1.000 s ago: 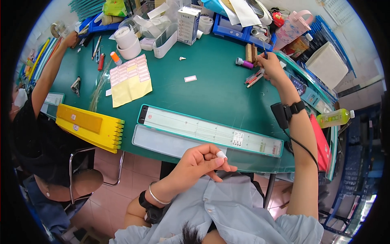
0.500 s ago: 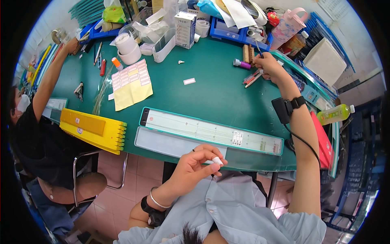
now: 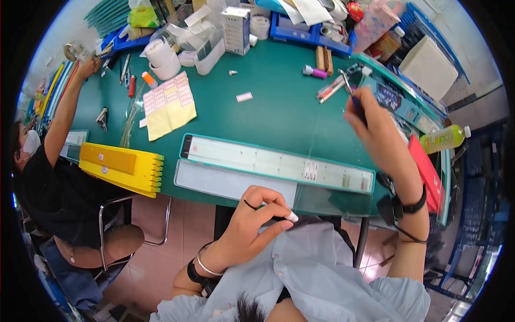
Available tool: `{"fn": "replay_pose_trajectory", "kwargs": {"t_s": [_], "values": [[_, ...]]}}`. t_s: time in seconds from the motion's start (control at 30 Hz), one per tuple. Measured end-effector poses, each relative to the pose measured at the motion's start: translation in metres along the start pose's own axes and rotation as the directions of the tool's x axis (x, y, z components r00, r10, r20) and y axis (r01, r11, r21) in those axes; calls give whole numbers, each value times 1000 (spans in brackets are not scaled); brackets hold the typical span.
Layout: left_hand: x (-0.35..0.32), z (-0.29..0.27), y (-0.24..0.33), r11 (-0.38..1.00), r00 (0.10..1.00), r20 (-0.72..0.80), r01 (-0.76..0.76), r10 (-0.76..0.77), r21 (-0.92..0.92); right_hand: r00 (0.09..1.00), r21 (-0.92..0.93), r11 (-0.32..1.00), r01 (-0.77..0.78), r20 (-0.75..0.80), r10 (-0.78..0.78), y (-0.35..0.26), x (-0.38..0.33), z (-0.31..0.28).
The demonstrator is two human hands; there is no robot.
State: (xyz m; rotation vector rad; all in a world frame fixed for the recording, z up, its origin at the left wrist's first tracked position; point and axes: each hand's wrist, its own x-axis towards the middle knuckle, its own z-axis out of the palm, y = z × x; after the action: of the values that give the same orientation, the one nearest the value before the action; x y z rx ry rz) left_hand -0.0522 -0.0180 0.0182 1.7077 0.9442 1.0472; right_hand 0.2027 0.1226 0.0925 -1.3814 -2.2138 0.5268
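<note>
My left hand (image 3: 247, 225) is in front of my shirt at the table's near edge, thumb and fingers pinched on a small white rounded piece (image 3: 292, 216). My right hand (image 3: 375, 126) is raised over the table's right side, closed around a slim tool (image 3: 355, 99) with a dark blue handle and a metal shaft; its exact kind is unclear. Between and beyond my hands lies a long shallow case (image 3: 273, 163) with a teal rim, holding a clear ruler-like strip. Its pale lid part (image 3: 230, 182) extends along the near side.
Red and white pens (image 3: 331, 90) and a purple-capped marker (image 3: 315, 71) lie right of centre. A label sheet (image 3: 169, 104), a small white label (image 3: 244, 97) and a yellow rack (image 3: 120, 169) are further left. Blue bins (image 3: 292, 33) line the back. A co-worker (image 3: 43, 182) reaches from the left.
My right hand has come back toward me from the pens, carrying the blue-handled tool. My left hand has turned slightly, still pinching the white piece. The view has shifted a little.
</note>
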Motion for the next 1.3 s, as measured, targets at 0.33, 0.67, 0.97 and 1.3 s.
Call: {"fn": "replay_pose_trajectory", "kwargs": {"t_s": [0.33,0.67,0.97,1.3], "values": [[4,20,3,949,979,-16,-193,203,249,916,-565,721,401,245,-317,-50,-103,10],[12,30,2,957,982,21,-190,190,220,841,-201,940,276,524,-135,-38,-122,-18],[26,40,-8,959,967,77,-251,242,135,880,682,561,-469,411,237,-13,-178,29],[34,45,-8,927,950,35,-309,309,210,827,830,-176,-529,551,112,-12,-190,67]]}}
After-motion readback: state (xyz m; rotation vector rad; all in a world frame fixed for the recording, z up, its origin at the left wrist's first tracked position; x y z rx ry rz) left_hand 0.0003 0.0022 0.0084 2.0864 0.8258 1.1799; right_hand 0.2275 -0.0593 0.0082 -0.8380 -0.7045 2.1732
